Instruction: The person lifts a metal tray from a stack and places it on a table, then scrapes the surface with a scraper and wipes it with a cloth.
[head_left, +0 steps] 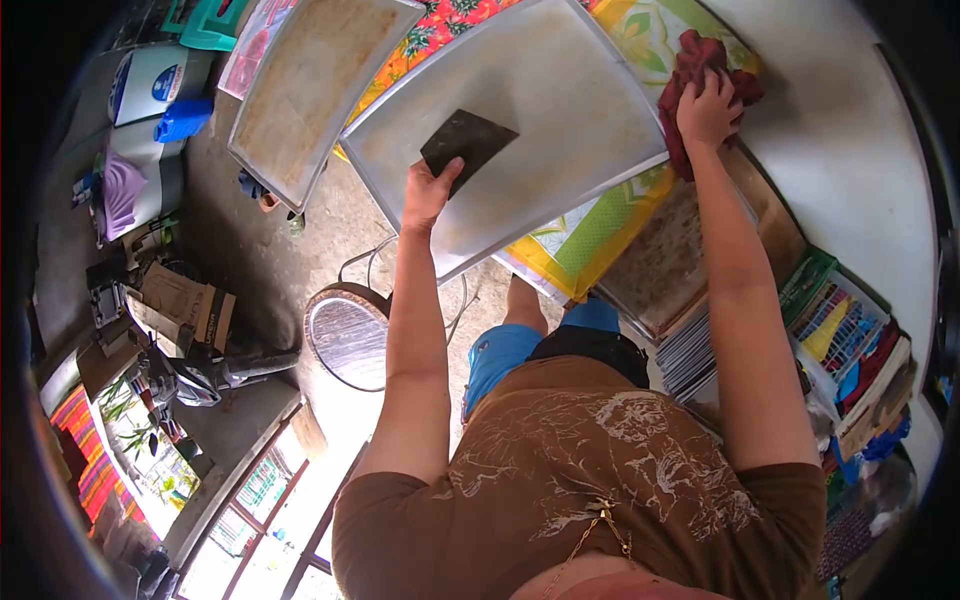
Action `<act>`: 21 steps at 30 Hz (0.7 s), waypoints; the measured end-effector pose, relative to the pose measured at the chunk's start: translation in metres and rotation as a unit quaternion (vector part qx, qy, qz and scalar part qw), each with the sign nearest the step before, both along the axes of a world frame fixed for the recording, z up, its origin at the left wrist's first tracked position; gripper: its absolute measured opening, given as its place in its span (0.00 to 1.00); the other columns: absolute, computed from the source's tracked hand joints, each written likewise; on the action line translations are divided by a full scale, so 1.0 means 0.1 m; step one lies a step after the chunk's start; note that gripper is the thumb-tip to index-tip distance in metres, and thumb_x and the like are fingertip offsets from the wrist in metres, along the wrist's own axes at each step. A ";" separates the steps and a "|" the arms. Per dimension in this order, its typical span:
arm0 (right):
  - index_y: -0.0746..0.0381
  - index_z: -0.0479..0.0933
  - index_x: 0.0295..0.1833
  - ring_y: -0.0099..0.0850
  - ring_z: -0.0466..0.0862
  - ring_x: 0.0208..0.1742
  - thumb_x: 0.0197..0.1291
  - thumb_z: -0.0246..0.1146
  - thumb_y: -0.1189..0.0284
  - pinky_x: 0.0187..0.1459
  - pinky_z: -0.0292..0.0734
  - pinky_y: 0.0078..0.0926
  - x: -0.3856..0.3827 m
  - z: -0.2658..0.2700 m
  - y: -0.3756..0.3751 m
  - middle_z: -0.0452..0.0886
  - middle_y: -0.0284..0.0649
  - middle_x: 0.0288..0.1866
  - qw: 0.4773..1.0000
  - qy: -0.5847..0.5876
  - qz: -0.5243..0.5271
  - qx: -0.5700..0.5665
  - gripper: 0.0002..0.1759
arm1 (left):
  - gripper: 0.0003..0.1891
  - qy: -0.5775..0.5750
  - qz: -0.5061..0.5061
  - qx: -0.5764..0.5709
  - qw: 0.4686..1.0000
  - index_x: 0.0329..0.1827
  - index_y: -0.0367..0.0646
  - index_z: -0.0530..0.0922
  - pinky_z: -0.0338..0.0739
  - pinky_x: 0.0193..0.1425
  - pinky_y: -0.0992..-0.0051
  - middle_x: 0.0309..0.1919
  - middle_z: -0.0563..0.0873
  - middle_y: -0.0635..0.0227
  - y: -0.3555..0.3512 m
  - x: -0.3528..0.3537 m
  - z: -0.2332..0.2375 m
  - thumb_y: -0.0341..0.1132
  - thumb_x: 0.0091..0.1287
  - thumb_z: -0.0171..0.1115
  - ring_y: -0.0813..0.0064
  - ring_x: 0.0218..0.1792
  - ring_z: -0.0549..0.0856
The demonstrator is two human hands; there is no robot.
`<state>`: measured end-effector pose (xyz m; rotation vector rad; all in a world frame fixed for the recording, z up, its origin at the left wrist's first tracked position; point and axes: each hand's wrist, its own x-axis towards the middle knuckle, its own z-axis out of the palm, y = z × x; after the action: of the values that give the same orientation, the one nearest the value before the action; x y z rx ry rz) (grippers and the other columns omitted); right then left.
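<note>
My left hand (430, 192) grips a thin, dark, four-sided sheet (468, 142) by its near edge, thumb on top. The sheet hangs over a large pale metal tray (575, 120) with a raised rim and brownish stains, casting a shadow on it. At the tray's right end my right hand (710, 105) rests on a bunched dark red cloth (688, 72), fingers curled into it. Part of the cloth drapes down along the tray's edge.
Left of the large tray lies a second stained tray (315, 90). A patterned yellow-green cover (590, 250) shows beneath the large one. A round stool (347, 337) stands on the floor near my left arm. Stacked racks and bags (840, 330) fill the right side by the wall.
</note>
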<state>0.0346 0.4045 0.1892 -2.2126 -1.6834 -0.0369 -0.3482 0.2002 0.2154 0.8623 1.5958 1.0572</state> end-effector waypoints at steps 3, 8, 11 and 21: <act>0.39 0.70 0.64 0.53 0.57 0.71 0.61 0.55 0.53 0.62 0.58 0.68 0.00 0.01 -0.01 0.61 0.28 0.71 1.000 0.007 0.000 0.007 0.24 | 0.11 -0.022 0.016 0.021 0.999 0.47 0.35 0.83 0.76 0.42 0.79 0.36 0.87 0.72 0.02 0.03 0.03 0.30 0.65 0.64 0.83 0.36 0.81; 0.38 0.69 0.65 0.52 0.56 0.72 0.61 0.55 0.53 0.63 0.57 0.68 0.01 0.01 -0.01 0.61 0.29 0.71 1.000 0.014 0.004 0.010 0.25 | 0.11 0.025 -0.031 -0.010 0.999 0.48 0.33 0.83 0.76 0.46 0.80 0.38 0.87 0.72 -0.01 0.02 0.07 0.30 0.65 0.64 0.82 0.37 0.81; 0.38 0.69 0.65 0.52 0.56 0.72 0.61 0.55 0.53 0.63 0.57 0.68 0.02 0.00 0.00 0.61 0.29 0.71 1.000 0.013 0.007 0.016 0.25 | 0.12 0.011 0.000 0.023 1.000 0.48 0.33 0.82 0.76 0.47 0.79 0.38 0.87 0.71 0.00 0.07 0.09 0.30 0.66 0.64 0.82 0.38 0.81; 0.40 0.69 0.65 0.53 0.58 0.71 0.61 0.55 0.53 0.63 0.57 0.68 0.03 -0.02 0.00 0.61 0.29 0.71 1.000 0.013 0.010 0.019 0.25 | 0.11 0.024 -0.018 0.044 0.999 0.49 0.33 0.82 0.76 0.47 0.78 0.40 0.87 0.70 0.03 0.14 0.14 0.28 0.66 0.63 0.81 0.39 0.81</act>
<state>0.0377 0.4043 0.1869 -2.1590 -1.6783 -0.0349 -0.3340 0.2033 0.2292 0.9792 1.5769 1.0950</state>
